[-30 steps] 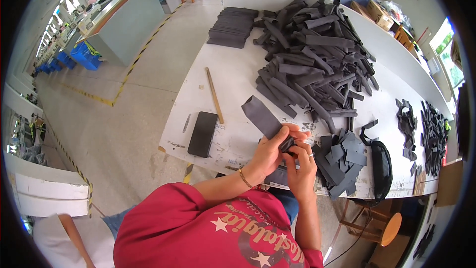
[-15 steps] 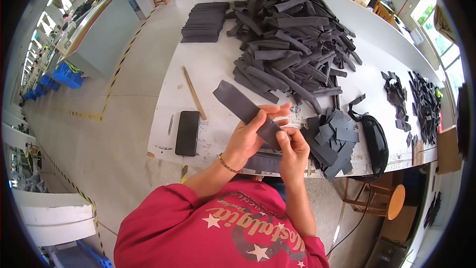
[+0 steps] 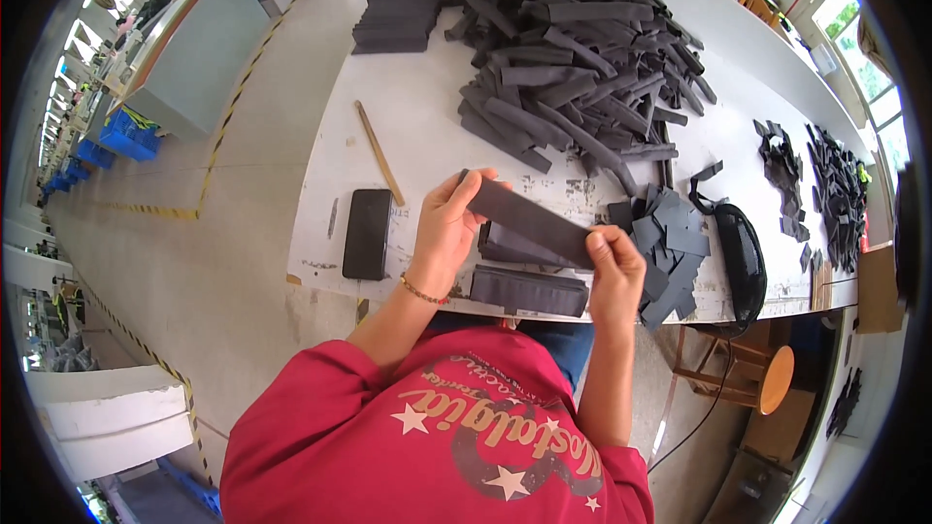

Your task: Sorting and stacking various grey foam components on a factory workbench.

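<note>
One dark fabric strip (image 3: pixel 532 220), held above near edge of bench (image 3: pixel 325 150). Left hand (image 3: pixel 449 220) pinches one end, right hand (image 3: pixel 616 270) other end. Two dark stacks at near edge: front stack (image 3: pixel 529 293) in plain sight, rear stack (image 3: pixel 515 246) partly covered by strip. One phone (image 3: pixel 366 235), one wooden stick (image 3: pixel 380 155) toward left edge. One big heap of tubes (image 3: pixel 573 68) toward far edge, uncountable. Versus half second ago: strip's free end now gripped, both stacks exposed.
</note>
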Motion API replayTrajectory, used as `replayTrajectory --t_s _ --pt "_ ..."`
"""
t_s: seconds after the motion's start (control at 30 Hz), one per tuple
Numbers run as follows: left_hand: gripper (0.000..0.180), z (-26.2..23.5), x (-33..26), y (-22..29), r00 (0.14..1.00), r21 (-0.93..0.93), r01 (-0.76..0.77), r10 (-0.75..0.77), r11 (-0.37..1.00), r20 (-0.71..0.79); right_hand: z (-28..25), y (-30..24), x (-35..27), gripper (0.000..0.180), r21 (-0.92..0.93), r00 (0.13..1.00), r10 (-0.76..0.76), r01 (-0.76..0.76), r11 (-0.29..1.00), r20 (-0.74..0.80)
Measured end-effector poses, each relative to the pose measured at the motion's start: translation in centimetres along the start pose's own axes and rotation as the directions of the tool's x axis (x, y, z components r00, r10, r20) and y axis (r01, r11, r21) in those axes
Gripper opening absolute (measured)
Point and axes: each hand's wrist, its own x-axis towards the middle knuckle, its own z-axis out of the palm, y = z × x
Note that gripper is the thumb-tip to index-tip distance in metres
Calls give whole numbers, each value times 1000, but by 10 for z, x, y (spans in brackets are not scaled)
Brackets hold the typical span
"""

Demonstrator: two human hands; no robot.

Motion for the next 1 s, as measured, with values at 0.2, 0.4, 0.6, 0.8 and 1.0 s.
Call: replayTrajectory --t_s 0.2,0.4,0.6,0.8,1.0 --pt "16 -28 1 -25 951 827 -245 290 506 105 -42 30 14 11 -341 996 4 -36 940 -93" --pt "18 -52 45 -37 872 912 -382 384 148 303 -50 60 9 14 -790 975 -213 87 607 -57" --pt "34 -77 142 -39 967 782 199 13 591 -256 -101 47 19 10 -904 900 -399 16 427 -172" --pt "38 -55 172 -59 958 882 256 16 396 -285 -162 26 44 32 -998 865 -496 -65 27 -70" --pt "22 -81 166 -44 938 511 308 -167 803 -303 -215 36 65 40 -991 976 -198 63 -118 86"
